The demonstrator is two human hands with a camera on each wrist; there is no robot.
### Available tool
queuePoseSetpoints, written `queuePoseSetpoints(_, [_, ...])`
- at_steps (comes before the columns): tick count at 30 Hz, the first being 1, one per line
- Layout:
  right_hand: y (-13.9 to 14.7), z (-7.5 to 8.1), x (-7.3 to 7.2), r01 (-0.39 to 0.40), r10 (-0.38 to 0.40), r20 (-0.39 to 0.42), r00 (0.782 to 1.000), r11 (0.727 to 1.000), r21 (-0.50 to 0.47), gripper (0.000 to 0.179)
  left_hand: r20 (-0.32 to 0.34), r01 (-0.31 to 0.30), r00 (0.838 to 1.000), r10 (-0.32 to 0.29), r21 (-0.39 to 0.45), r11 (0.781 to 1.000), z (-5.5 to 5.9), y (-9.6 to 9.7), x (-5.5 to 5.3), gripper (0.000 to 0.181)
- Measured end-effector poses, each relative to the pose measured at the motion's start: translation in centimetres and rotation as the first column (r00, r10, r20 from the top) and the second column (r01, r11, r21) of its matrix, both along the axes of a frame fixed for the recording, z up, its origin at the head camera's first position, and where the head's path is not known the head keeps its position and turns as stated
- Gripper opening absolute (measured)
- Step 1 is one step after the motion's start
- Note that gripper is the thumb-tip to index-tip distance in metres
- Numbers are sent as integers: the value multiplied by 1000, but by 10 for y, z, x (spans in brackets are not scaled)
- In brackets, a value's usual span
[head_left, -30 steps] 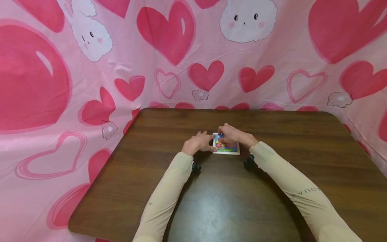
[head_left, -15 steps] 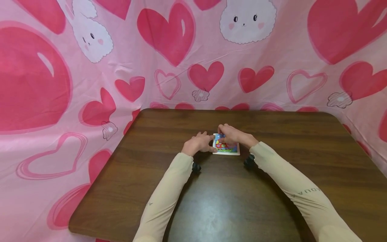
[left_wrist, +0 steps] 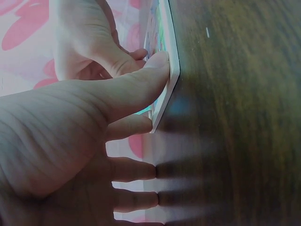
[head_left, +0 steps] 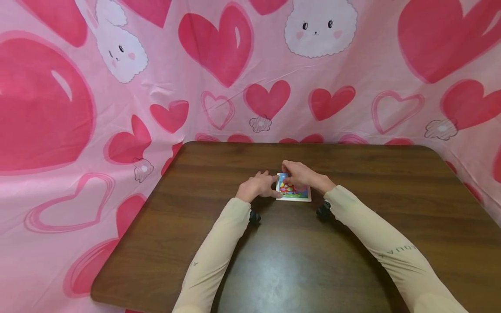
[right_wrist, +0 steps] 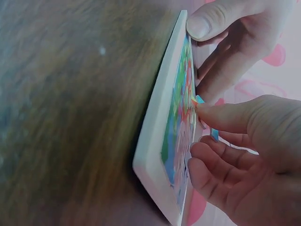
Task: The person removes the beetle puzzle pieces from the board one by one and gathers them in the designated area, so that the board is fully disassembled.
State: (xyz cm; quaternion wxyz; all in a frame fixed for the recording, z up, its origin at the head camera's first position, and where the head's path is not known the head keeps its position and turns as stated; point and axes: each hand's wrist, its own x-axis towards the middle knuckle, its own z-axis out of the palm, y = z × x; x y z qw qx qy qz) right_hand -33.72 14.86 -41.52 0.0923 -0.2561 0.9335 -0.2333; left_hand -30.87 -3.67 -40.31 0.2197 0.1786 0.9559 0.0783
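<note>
A small jigsaw puzzle [head_left: 293, 200] with a white rim and a colourful picture lies flat on the table. My left hand [head_left: 256, 186] is at its left side. In the left wrist view, the left thumb [left_wrist: 157, 60] presses on the near corner, the index finger touches the far corner, and the other fingers reach straight to the tabletop. Over the puzzle's upper part is my right hand [head_left: 303, 174]. In the right wrist view, its thumb and index finger pinch a puzzle piece [right_wrist: 215, 133] with light blue on it, tilted up from the picture. The fingers hide much of that piece.
The brown wooden table [head_left: 188, 243] extends around the puzzle on all sides. A pink cloth [head_left: 219, 108] with red hearts and white animal prints hangs behind and to the left. Dark wrist cameras [head_left: 324, 209] sit beneath both wrists.
The right hand's fingers have shifted very slightly above the puzzle's upper left. My left hand keeps its place at the left edge. The head view has tilted slightly.
</note>
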Motion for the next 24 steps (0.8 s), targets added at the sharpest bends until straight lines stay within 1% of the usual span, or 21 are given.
queuePoseSetpoints(3, [1,0,2,-3,3,-23,1000,1000,-15,26,1,-2,1000,2,6,1000,0,0,0,76])
queuePoseSetpoints(6, [1,0,3,-3,3,-30,1000,1000,-20,25,4,-10,1000,10,9,1000,0,-1,1,76])
queuePoseSetpoints(9, [-1,0,3,6,-6,-5,1000,1000,-23,24,13,-21,1000,21,14,1000,0,-1,2,77])
queuePoseSetpoints(13, [-3,1,2,8,-8,8,1000,1000,-22,24,6,-16,1000,16,10,1000,1,-1,2,77])
queuePoseSetpoints(17, [-4,2,4,12,-12,-16,1000,999,-35,23,1,-16,1000,16,3,1000,1,-2,1,76])
queuePoseSetpoints(24, [-5,6,12,16,-20,-59,998,998,-53,20,9,-24,1000,24,-5,1000,1,-1,2,77])
